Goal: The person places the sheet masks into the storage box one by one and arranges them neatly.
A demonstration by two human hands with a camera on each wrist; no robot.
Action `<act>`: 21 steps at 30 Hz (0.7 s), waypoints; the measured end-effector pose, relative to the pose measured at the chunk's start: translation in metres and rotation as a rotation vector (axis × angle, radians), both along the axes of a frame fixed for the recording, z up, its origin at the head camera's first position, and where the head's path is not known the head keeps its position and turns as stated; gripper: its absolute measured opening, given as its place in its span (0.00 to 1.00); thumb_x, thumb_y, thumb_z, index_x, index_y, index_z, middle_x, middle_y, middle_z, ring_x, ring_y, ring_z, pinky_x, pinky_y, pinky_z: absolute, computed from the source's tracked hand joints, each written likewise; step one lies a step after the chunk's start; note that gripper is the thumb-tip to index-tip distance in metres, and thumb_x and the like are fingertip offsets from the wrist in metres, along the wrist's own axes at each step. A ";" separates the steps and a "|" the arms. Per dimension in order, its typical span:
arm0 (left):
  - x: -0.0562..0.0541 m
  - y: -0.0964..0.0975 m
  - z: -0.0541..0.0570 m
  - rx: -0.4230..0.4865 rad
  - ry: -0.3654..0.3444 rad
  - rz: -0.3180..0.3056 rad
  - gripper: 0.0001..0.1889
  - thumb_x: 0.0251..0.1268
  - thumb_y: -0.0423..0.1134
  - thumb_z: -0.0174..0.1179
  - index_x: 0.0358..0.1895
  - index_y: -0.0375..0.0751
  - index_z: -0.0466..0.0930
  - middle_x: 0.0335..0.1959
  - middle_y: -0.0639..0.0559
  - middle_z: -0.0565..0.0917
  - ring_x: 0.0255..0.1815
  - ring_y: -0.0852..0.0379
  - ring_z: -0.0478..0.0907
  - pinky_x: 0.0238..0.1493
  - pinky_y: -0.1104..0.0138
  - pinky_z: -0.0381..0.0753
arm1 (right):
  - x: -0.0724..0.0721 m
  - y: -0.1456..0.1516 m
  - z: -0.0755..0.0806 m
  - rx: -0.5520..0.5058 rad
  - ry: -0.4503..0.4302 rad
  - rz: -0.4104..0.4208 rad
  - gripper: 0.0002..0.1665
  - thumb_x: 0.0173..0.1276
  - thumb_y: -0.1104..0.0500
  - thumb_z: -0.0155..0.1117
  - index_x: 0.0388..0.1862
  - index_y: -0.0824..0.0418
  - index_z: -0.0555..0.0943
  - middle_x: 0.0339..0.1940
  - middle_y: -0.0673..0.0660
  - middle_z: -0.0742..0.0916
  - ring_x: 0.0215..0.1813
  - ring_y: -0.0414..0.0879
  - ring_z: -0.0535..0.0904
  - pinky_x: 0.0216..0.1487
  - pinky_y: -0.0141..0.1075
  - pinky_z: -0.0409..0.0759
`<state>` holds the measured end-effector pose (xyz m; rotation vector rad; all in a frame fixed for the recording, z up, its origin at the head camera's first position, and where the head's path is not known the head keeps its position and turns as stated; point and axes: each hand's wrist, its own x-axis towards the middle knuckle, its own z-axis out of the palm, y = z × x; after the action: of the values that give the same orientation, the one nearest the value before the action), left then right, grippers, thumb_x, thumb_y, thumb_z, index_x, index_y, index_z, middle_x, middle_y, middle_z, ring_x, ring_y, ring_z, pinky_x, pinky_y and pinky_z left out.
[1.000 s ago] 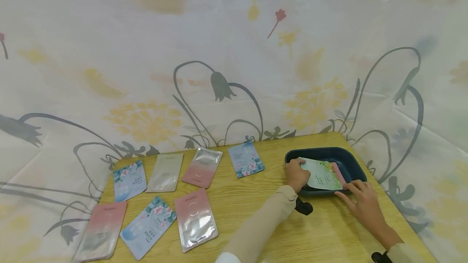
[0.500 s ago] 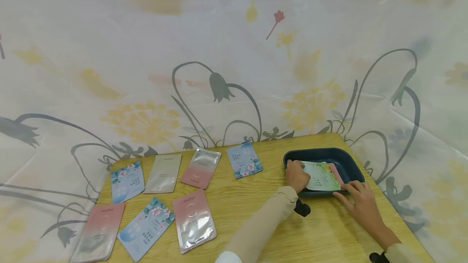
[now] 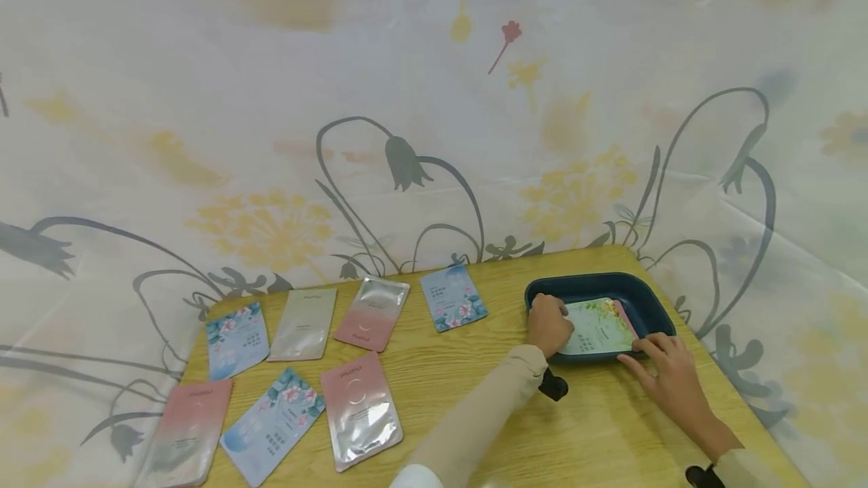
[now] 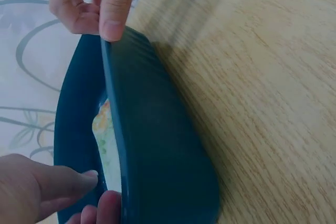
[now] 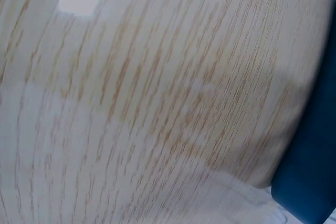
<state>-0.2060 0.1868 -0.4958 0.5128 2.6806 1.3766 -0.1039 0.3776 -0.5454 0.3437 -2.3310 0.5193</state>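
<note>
A dark blue tray stands at the right end of the table. Inside it, a pale green sheet mask packet with a yellow-green printed end lies over a pink packet, of which only an edge shows. My left hand reaches over the tray's left side with curled fingers and holds the green packet's left end, which they cover. In the left wrist view its thumb is at the packet's edge. My right hand pinches the tray's near right rim, thumb outside; the right wrist view shows only the tray's wall.
Several sheet mask packets lie spread over the table's left and middle: blue floral ones, pink-and-silver ones and a beige one. A blue floral packet is closest to the tray. A printed curtain rises behind the wooden table.
The green packet has sunk lower in the tray and now covers more of the pink one. My left hand has gone down with it. My right hand stays on the rim.
</note>
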 end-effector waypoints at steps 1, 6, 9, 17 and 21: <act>-0.001 -0.002 0.001 0.022 0.003 -0.020 0.07 0.53 0.23 0.61 0.34 0.32 0.85 0.40 0.42 0.80 0.21 0.57 0.71 0.20 0.73 0.68 | 0.000 0.000 0.000 0.000 0.004 0.004 0.17 0.37 0.62 0.79 0.27 0.63 0.81 0.29 0.56 0.78 0.31 0.53 0.68 0.32 0.46 0.65; -0.006 -0.015 0.007 0.068 0.040 -0.131 0.09 0.54 0.24 0.61 0.38 0.33 0.86 0.34 0.43 0.83 0.20 0.63 0.66 0.17 0.75 0.64 | -0.002 0.001 -0.002 -0.003 0.015 0.013 0.17 0.49 0.51 0.75 0.27 0.62 0.81 0.28 0.55 0.78 0.31 0.53 0.68 0.31 0.45 0.65; -0.011 -0.023 0.010 0.053 0.092 -0.206 0.08 0.56 0.27 0.62 0.39 0.36 0.86 0.35 0.45 0.82 0.31 0.62 0.72 0.25 0.77 0.68 | -0.002 0.001 -0.002 -0.005 0.013 0.017 0.19 0.53 0.47 0.73 0.27 0.62 0.81 0.28 0.55 0.78 0.31 0.53 0.69 0.31 0.45 0.65; -0.024 -0.050 0.019 -0.050 0.077 -0.383 0.10 0.61 0.34 0.62 0.45 0.40 0.84 0.41 0.48 0.81 0.37 0.62 0.74 0.35 0.77 0.72 | -0.002 0.000 0.002 -0.013 0.019 0.021 0.24 0.57 0.41 0.69 0.26 0.63 0.81 0.28 0.55 0.79 0.31 0.54 0.70 0.32 0.46 0.65; -0.028 -0.066 0.024 -0.070 0.036 -0.413 0.10 0.62 0.34 0.63 0.45 0.40 0.84 0.41 0.48 0.81 0.33 0.64 0.74 0.33 0.77 0.73 | -0.002 -0.002 0.003 -0.014 0.023 0.024 0.36 0.62 0.31 0.53 0.26 0.64 0.81 0.28 0.56 0.79 0.31 0.54 0.69 0.32 0.44 0.64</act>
<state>-0.2341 0.1205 -0.4723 1.0198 2.4461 1.1602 -0.1057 0.3759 -0.5425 0.3702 -2.3021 0.5405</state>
